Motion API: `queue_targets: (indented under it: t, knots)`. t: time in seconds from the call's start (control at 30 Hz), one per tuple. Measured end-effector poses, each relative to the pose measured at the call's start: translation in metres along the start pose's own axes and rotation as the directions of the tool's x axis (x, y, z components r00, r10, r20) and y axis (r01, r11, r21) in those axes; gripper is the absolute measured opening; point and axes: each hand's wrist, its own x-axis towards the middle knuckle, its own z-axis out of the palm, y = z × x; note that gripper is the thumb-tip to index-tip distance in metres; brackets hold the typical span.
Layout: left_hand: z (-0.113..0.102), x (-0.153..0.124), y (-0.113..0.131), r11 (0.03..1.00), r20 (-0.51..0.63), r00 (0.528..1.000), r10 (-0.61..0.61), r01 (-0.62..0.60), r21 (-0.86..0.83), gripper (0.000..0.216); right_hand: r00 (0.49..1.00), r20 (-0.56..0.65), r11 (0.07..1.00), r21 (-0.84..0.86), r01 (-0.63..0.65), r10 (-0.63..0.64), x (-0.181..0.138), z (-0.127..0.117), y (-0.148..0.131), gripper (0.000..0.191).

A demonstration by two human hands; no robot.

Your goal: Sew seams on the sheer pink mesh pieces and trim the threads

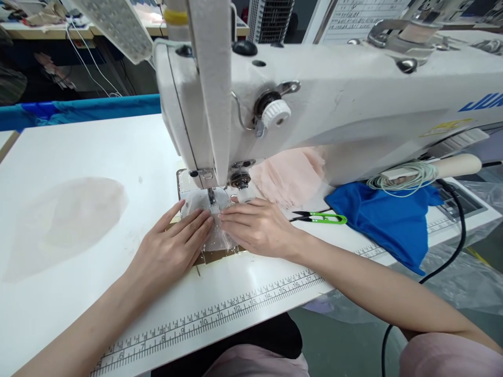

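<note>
A small piece of sheer whitish fabric (218, 238) lies under the needle and presser foot (211, 196) of a white sewing machine (314, 89). My left hand (176, 241) rests flat on the fabric's left side, fingers stretched toward the foot. On the right side, my right hand (259, 225) lies over the fabric with its fingers side by side and slightly bent, tips close to the foot. Its thumb is mostly hidden. Both hands press from above. Pale pink fabric (293, 175) lies behind my right hand, under the machine arm.
Green-handled thread snips (320, 217) lie right of my right hand. Beyond them are a blue cloth (387, 220) and a coil of pale green cord (404, 178). A sheer fabric piece (86, 214) lies on the left tabletop. A printed ruler (220, 317) follows the front edge.
</note>
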Motion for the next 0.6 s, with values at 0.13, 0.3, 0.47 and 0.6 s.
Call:
queue_targets:
  t: [0.13, 0.3, 0.47, 0.6]
  knots:
    - [0.0018, 0.0017, -0.005, 0.999, 0.006, 1.0, -0.001, 0.001, 0.033, 0.033, 1.0, -0.001, 1.0, -0.018, 0.002, -0.002, 0.0, 0.0018, 0.0003, 0.021]
    - [0.0011, 0.0027, -0.005, 0.999, 0.01, 1.0, -0.026, 0.025, 0.02, 0.033, 1.0, 0.0, 0.999, -0.046, 0.01, -0.01, -0.0008, 0.0038, -0.0006, 0.023]
    - [-0.0017, -0.0012, 0.0019, 1.0, -0.018, 1.0, -0.014, 0.014, -0.022, 0.034, 0.998, -0.028, 0.994, -0.091, 0.057, -0.06, -0.0016, 0.0029, -0.0021, 0.022]
    - [-0.0002, -0.0024, 0.0002, 0.999, -0.022, 0.999, -0.026, 0.025, -0.021, 0.035, 0.998, -0.035, 0.993, -0.101, 0.057, -0.061, -0.0019, 0.0043, -0.0021, 0.021]
